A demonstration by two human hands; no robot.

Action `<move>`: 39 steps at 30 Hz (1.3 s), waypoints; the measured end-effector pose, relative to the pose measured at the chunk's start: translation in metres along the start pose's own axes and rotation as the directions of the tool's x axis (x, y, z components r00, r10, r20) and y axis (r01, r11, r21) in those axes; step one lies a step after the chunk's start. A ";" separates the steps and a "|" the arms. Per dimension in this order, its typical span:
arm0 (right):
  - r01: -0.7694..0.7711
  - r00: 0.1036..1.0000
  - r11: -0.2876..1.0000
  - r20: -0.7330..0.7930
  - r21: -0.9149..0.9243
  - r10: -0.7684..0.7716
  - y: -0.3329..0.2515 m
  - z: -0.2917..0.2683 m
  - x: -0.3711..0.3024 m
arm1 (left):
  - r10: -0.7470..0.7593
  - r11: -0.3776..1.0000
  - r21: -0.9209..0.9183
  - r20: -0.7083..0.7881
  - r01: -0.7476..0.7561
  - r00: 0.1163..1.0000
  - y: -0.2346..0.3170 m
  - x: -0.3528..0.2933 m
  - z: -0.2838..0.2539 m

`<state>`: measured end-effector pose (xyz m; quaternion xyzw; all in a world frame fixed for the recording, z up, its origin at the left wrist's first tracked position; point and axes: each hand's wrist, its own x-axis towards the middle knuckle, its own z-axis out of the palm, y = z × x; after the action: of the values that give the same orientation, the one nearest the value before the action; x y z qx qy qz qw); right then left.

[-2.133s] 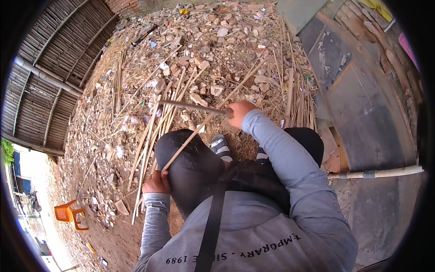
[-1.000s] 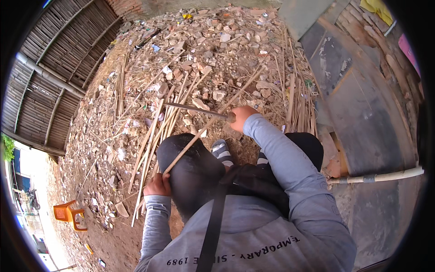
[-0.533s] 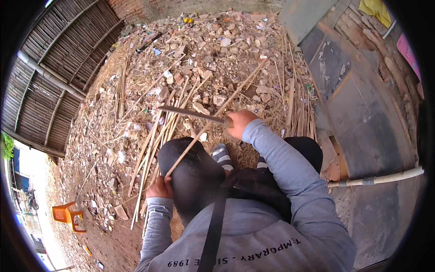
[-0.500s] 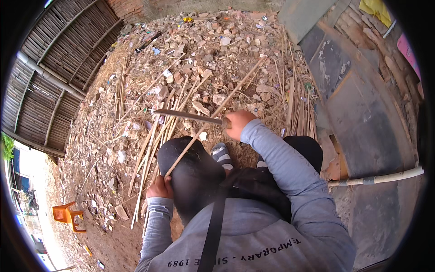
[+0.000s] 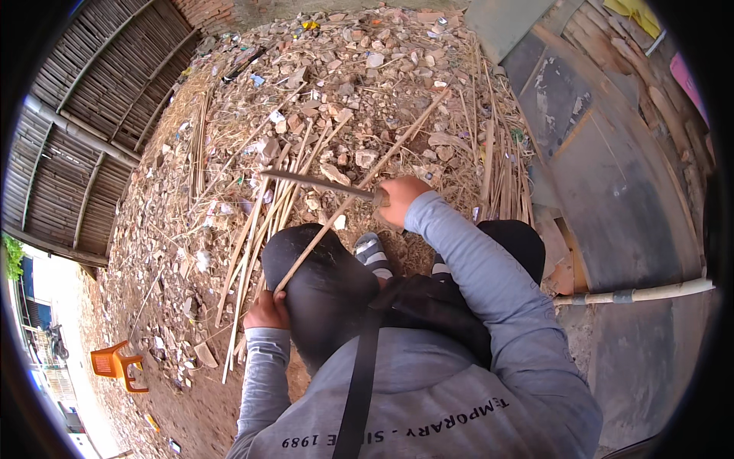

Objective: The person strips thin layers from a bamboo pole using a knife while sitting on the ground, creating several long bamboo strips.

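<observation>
My left hand (image 5: 266, 311) is closed around the near end of a long bamboo strip (image 5: 316, 239). The strip slants across my left knee and reaches up and right over the rubble. Wrapped round the handle of a machete (image 5: 315, 182), my right hand (image 5: 402, 200) is closed too. Its long dark blade points left and crosses the strip ahead of my knees. Whether the edge touches the strip I cannot tell. Beyond my left knee lies a loose bundle of split bamboo strips (image 5: 264, 222).
More bamboo strips (image 5: 501, 172) lie at the right, beside dark boards (image 5: 612, 191) and a pale pole (image 5: 634, 294). Stones and litter cover the ground (image 5: 359, 99). An orange plastic chair (image 5: 115, 366) stands at the lower left, below a bamboo wall (image 5: 84, 84).
The machete blade has tilted slightly, its tip rising a little in the view. My left hand has shifted slightly left; both hands keep their grip.
</observation>
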<state>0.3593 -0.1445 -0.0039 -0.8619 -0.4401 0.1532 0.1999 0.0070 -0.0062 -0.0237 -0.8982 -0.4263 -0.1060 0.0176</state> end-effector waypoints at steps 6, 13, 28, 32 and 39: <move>-0.188 0.982 0.982 0.017 0.030 0.188 0.039 0.010 0.016 | 0.078 0.997 -0.014 -0.020 -0.078 0.997 0.006 0.006 -0.017; -0.094 0.996 0.995 -0.008 0.017 0.094 0.011 0.002 0.008 | 0.045 0.999 0.003 0.033 -0.045 0.998 0.000 0.005 -0.009; -0.174 0.984 0.984 -0.041 0.027 0.175 0.035 0.008 0.014 | 0.048 0.999 0.000 0.028 -0.048 0.998 0.007 0.008 -0.018; -0.075 0.995 0.995 -0.063 0.064 0.079 0.004 -0.006 0.000 | 0.001 0.999 -0.048 0.028 0.000 1.000 0.002 0.005 -0.004; -0.120 0.992 0.990 -0.032 0.072 0.122 0.018 0.000 0.010 | 0.031 0.998 -0.057 0.013 -0.030 0.999 0.002 0.006 -0.009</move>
<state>0.3777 -0.1458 -0.0134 -0.8822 -0.3778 0.1647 0.2280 0.0107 -0.0039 -0.0140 -0.9054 -0.4096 -0.1115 -0.0093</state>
